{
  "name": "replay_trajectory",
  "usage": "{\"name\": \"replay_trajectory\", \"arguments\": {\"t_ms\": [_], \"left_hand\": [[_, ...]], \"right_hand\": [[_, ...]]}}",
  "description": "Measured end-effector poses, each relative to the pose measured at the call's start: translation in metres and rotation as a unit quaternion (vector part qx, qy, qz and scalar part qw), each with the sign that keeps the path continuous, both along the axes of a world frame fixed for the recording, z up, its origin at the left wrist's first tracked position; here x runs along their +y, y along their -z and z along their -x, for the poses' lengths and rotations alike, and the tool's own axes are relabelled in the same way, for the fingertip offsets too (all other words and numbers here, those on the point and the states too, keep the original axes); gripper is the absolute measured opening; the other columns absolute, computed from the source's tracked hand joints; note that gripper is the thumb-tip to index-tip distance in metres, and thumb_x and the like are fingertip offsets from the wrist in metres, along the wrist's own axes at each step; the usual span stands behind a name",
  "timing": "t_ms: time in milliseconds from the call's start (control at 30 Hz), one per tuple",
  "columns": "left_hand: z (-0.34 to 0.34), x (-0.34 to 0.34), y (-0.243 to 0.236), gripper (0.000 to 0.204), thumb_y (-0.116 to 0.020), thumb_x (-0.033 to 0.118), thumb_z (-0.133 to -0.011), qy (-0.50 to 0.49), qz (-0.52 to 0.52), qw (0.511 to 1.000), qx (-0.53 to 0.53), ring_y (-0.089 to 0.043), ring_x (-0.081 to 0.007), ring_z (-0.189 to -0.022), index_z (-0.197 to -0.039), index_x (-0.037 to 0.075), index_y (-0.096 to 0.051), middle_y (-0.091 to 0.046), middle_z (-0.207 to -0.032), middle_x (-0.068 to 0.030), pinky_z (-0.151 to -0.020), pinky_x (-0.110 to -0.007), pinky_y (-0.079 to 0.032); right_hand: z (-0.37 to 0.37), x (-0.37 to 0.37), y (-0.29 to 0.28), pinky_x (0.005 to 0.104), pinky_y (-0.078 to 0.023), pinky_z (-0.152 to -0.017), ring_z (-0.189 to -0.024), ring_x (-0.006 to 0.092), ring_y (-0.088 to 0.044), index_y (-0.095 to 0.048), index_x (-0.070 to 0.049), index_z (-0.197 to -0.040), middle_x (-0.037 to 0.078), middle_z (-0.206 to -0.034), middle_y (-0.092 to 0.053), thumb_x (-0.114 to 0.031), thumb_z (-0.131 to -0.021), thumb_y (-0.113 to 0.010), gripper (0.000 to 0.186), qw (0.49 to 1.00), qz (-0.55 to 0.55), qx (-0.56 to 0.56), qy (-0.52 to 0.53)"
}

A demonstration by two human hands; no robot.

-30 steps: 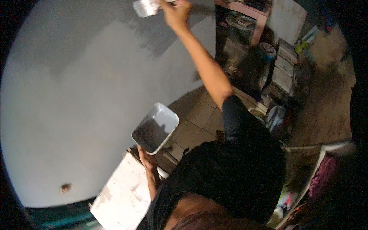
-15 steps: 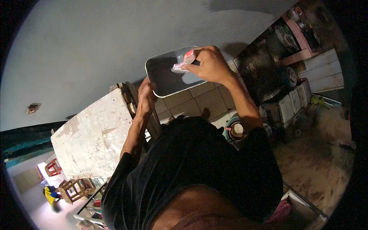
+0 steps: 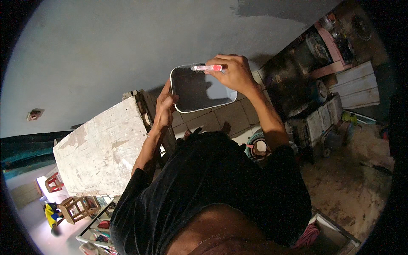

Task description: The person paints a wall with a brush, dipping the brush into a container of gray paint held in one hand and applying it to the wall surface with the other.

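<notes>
A white-rimmed rectangular container [image 3: 191, 95] with grey paint inside is held at its left side by my left hand [image 3: 165, 106]. My right hand [image 3: 233, 72] grips a paintbrush [image 3: 208, 68] with a pale and red handle, its bristle end at the far inner edge of the container. Beyond them is a grey wall [image 3: 106, 51], with a darker patch near the top right.
A worn white board [image 3: 97, 153] stands at my left. A tiled floor [image 3: 229, 114] with buckets [image 3: 260, 147] lies below. Clutter and a pink-framed counter [image 3: 335, 55] are at right. A person in yellow [image 3: 52, 214] and stools [image 3: 76, 210] are in the lower left.
My right hand came down from high on the wall to the container with the brush. Since half a second ago, the container moved slightly right and down, and the brush shifted toward its far rim.
</notes>
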State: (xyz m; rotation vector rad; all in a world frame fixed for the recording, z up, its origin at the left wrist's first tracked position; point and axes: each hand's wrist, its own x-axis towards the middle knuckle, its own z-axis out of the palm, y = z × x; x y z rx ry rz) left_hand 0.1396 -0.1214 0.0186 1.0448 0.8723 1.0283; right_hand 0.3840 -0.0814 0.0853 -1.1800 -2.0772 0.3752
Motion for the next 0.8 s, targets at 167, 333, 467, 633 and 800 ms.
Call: {"name": "replay_trajectory", "arguments": {"t_ms": [167,333,467,633,800], "left_hand": [[0.004,0.003,0.014,0.077,-0.047,0.025,-0.077,0.016,-0.007,1.000,-0.019,-0.054,-0.0255,-0.116,-0.150,0.006,-0.028,-0.052,-0.133,-0.0138,-0.091,-0.039,-0.051],[0.004,0.008,0.021,0.076,-0.049,0.024,-0.078,0.036,-0.014,0.999,-0.036,-0.056,-0.0233,-0.113,-0.149,0.006,-0.030,-0.053,-0.132,-0.0123,-0.089,-0.038,-0.052],[-0.005,0.012,0.011,0.081,-0.050,0.046,-0.081,0.051,-0.009,0.998,-0.018,-0.053,-0.0247,-0.118,-0.149,0.007,-0.029,-0.048,-0.137,-0.0120,-0.095,-0.040,-0.049],[-0.007,0.013,0.013,0.092,-0.050,0.067,-0.084,0.063,-0.025,0.998,0.003,-0.047,-0.0268,-0.127,-0.149,0.007,-0.028,-0.042,-0.144,-0.0125,-0.100,-0.041,-0.044],[-0.010,0.014,0.011,0.076,-0.048,0.029,-0.079,0.058,0.012,0.998,-0.035,-0.053,-0.0270,-0.120,-0.150,0.009,-0.029,-0.047,-0.139,-0.0137,-0.093,-0.043,-0.052]], "right_hand": [[-0.004,-0.014,-0.002,0.0350,-0.050,-0.062,-0.066,0.0253,-0.065,-0.069,-0.010,-0.088,0.006,-0.080,-0.067,-0.019,-0.075,-0.076,0.017,0.996,-0.083,-0.005,0.036],[-0.013,-0.036,-0.032,0.0324,-0.051,-0.063,-0.068,0.0225,-0.067,-0.070,-0.005,-0.086,0.008,-0.081,-0.070,-0.014,-0.075,-0.077,0.015,0.999,-0.027,0.037,0.010],[-0.020,-0.045,-0.026,0.0299,-0.050,-0.062,-0.068,0.0163,-0.067,-0.071,-0.001,-0.083,0.009,-0.081,-0.072,-0.011,-0.076,-0.078,0.014,0.998,0.037,-0.028,-0.047],[-0.020,-0.044,-0.020,0.0320,-0.050,-0.065,-0.069,0.0241,-0.069,-0.072,-0.005,-0.083,0.012,-0.078,-0.071,-0.019,-0.073,-0.079,0.019,0.990,0.110,0.068,-0.055],[-0.010,-0.021,-0.021,0.0298,-0.050,-0.063,-0.067,0.0175,-0.068,-0.072,-0.004,-0.084,0.010,-0.077,-0.071,-0.017,-0.075,-0.078,0.018,0.992,0.058,0.110,-0.008]]}}
